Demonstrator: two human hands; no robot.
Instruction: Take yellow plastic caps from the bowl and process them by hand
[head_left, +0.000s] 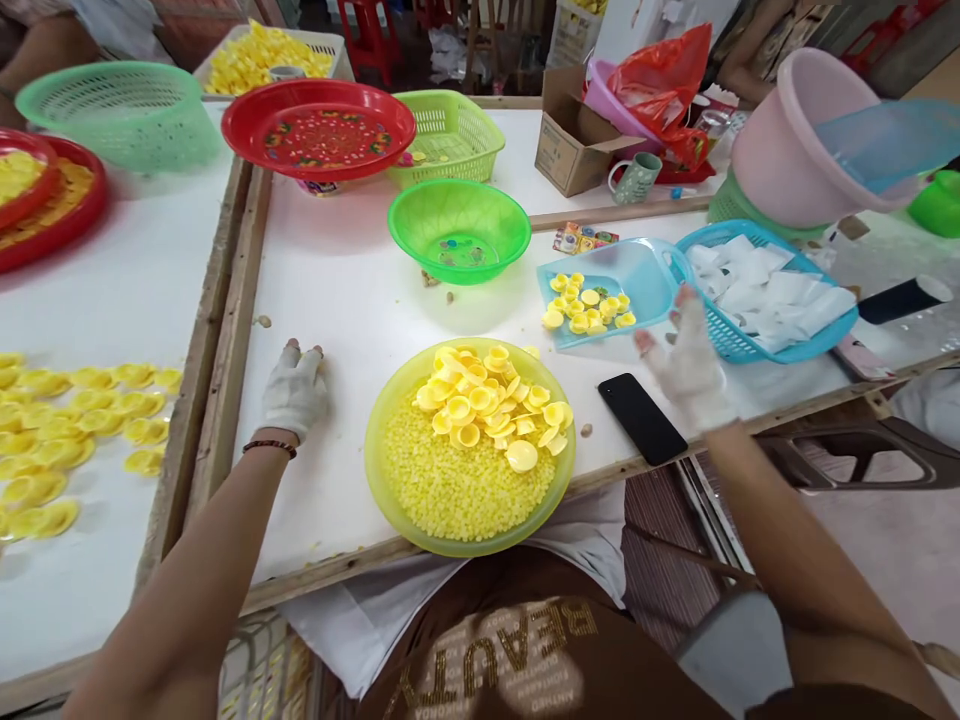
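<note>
My left hand (294,390), in a white glove with bare fingertips, lies on the white tabletop with its fingers stretched out and nothing in it. To the right stands a yellow bowl (379,500) of small yellow pellets, with small yellow plastic cups (480,398) heaped on its far side. My right hand (691,368), gloved the same way, is open beside the handle of a translucent blue scoop (645,275); whether it touches the handle I cannot tell. Several yellow cups (589,305) lie in the scoop. A black phone (642,418) rests just left of my right wrist.
A blue basket (731,345) of white pieces stands at the right. Farther back are a green bowl (459,235), a red tray (319,130), a green basket (480,150), a cardboard box (566,150) and a mug (637,180). Wooden strips (217,350) edge the table; yellow pieces (52,440) lie beyond.
</note>
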